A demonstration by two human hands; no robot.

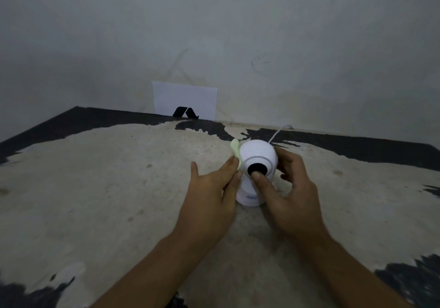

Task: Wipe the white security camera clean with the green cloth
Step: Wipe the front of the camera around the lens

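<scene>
Wiping is in hand on the left flank of the camera's head. Left hand (209,188) pinches the cloth (235,153) between thumb-side fingers and presses it flat against the left side of the camera (258,162); only a pale green strip shows past the fingertips. For a clean pass, keep the cloth flat against the dome and sweep around its curve, not across the lens (257,169), unless the lens itself is being cleaned. Camera stands upright on the table (119,188), toward the far edge and slightly right of centre, long axis vertical, lens facing the near edge. A white cable (278,132) runs from its rear to the far edge. Right hand (289,188) is closed around the head, thumb on the lower lens rim, fingers behind; hold firmly so the base does not skid.
</scene>
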